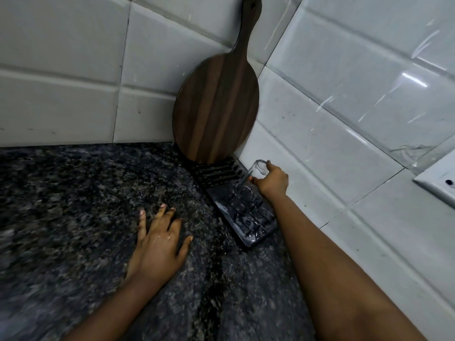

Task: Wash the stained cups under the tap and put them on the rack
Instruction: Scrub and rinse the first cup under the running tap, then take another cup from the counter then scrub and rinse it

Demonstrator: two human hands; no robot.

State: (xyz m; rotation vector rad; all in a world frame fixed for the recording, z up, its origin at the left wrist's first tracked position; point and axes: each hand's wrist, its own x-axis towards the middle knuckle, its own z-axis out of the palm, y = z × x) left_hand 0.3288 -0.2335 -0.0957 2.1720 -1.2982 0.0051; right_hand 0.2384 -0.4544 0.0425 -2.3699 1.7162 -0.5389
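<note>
Racking: a washed cup, by my reading; the rinsing looks done for this one, and no tap shows in the view.
Right hand [270, 182]: reaches out to the corner and grips a clear glass cup [256, 172], fingers and thumb curled round its side; the cup is tilted, one end raised toward the wall, the other end down at the rack.
Left hand [160, 238]: lies flat on the counter [73, 217], fingers spread and straight, holding nothing; drops of water shine on its back.
Rack [242, 219]: a dark slotted tray with short pegs, set along the right wall tiles [332, 134] in the corner.
Second cup [242, 199]: what looks like another clear glass already stands on the rack just below the held one; the two seem to touch or nearly so, but clear glass on dark makes it hard to tell.
Chopping board [216, 104]: round, dark wood, with a handle, upright on the far end of the rack, leaning into the corner.
Next move: probably to bring the cup fully down into a free spot beside its neighbour without knocking it, then loosen the fingers once it sits steady.
Risk: wet glass slips, and the pegs are close together.
</note>
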